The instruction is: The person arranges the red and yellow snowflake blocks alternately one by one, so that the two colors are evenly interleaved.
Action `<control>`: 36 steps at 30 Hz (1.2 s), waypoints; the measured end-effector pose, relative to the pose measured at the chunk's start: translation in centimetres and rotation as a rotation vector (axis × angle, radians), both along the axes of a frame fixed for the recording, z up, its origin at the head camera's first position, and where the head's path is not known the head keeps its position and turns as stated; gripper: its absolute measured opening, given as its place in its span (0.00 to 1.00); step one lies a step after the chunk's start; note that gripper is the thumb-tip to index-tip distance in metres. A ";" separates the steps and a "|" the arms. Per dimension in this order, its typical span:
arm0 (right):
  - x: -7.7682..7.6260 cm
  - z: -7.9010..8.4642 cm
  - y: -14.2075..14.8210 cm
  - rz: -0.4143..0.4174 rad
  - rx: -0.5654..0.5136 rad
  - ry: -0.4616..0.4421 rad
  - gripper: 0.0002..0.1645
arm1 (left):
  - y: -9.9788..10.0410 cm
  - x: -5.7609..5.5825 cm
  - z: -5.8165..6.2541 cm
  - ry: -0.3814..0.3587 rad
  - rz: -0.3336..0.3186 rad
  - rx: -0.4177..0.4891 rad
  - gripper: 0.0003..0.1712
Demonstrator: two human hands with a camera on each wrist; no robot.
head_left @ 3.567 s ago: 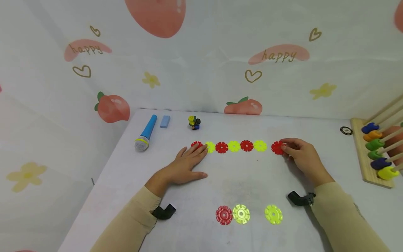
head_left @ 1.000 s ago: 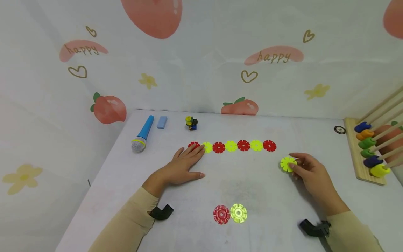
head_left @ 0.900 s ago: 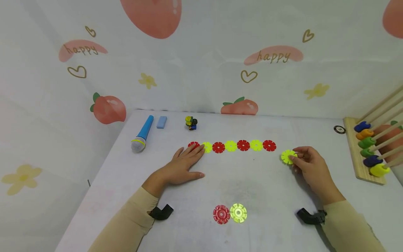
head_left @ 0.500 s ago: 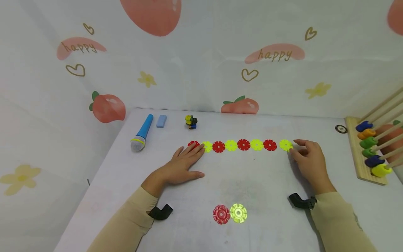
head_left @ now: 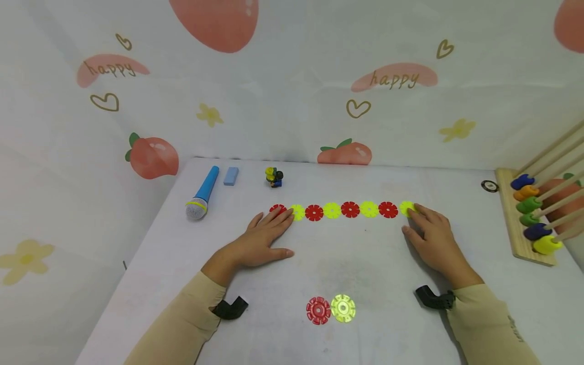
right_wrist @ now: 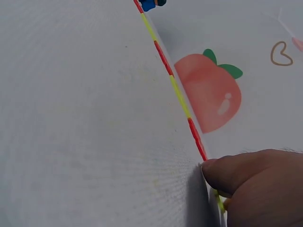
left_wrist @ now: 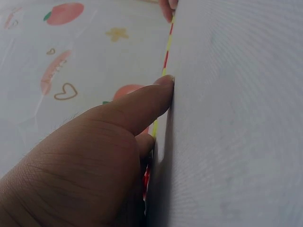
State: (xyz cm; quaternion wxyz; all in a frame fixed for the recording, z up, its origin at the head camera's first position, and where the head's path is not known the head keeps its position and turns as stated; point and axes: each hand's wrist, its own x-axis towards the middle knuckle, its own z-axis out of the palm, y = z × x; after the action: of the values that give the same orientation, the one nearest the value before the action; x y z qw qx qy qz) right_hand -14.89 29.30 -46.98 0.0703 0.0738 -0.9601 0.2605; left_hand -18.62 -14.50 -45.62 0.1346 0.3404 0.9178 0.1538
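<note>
Flat notched plastic discs, alternating red and yellow, lie in a row across the table; a red disc is near its middle. My left hand lies spread at the left end, its fingers on a yellow disc and partly covering the end red disc. At the right end, the fingertips of my right hand rest on a yellow disc, close beside a red disc. In the right wrist view, the row appears edge-on, with my thumb beside it.
Nearer me lie one red disc and one yellow disc. A toy microphone, a light blue block and a small figure stand behind the row. At right are a black round token and a wooden bead frame.
My right hand let go of the red disc, brought the front-right yellow disc to the row's right end, released its pinch and slid it left towards the red one. The left hand stayed.
</note>
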 end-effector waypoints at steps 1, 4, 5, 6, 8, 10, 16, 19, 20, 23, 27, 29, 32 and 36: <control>0.0 0.0 0.0 0.000 0.002 0.000 0.33 | 0.0 0.0 0.0 -0.001 -0.001 0.000 0.51; 0.1 0.0 -0.1 -0.002 0.000 0.000 0.33 | 0.0 0.1 0.0 0.001 -0.001 0.007 0.51; 0.1 0.0 -0.1 -0.001 0.001 -0.001 0.33 | 0.0 0.1 0.0 0.001 0.000 0.010 0.51; 0.1 0.0 -0.1 -0.001 0.002 -0.003 0.33 | 0.0 0.1 0.1 0.001 0.001 0.012 0.51; 0.1 0.1 -0.2 0.001 0.005 -0.002 0.33 | -0.1 0.0 0.0 0.000 0.002 0.013 0.51; 0.1 0.2 -0.3 0.001 0.001 -0.011 0.33 | -0.1 0.0 0.1 -0.003 0.003 0.012 0.51; 0.4 1.4 -0.7 -0.058 -0.192 0.058 0.31 | 0.1 0.0 0.1 -0.005 0.001 -0.001 0.51; 1.0 2.2 -1.8 -0.014 -0.368 0.084 0.27 | 0.0 0.0 0.1 0.000 -0.004 -0.006 0.52; 1.3 2.5 -2.4 0.029 -0.442 0.065 0.26 | 0.0 0.0 0.1 0.000 -0.004 -0.008 0.52; 2.4 3.3 -4.9 0.230 -0.650 -0.070 0.25 | 0.0 0.1 0.3 -0.004 0.002 -0.008 0.52; 4.1 3.6 -9.0 0.486 -0.724 -0.266 0.29 | 0.1 0.1 0.4 -0.005 0.012 -0.002 0.52; 5.0 3.5 -10.9 0.578 -0.662 -0.335 0.32 | 0.1 0.1 0.4 -0.002 0.013 -0.003 0.52; 6.4 3.2 -13.2 0.690 -0.542 -0.437 0.36 | 0.0 0.1 0.3 -0.001 0.010 -0.001 0.52; 7.7 2.5 -15.1 0.784 -0.320 -0.431 0.34 | 0.0 0.1 0.2 0.006 0.007 0.008 0.52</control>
State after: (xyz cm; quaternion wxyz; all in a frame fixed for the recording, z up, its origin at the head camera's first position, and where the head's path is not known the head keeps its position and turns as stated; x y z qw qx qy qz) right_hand -7.16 14.20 -44.52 -0.2236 0.3629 -0.8004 0.4215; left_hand -18.54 -14.51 -45.40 0.1298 0.3381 0.9189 0.1567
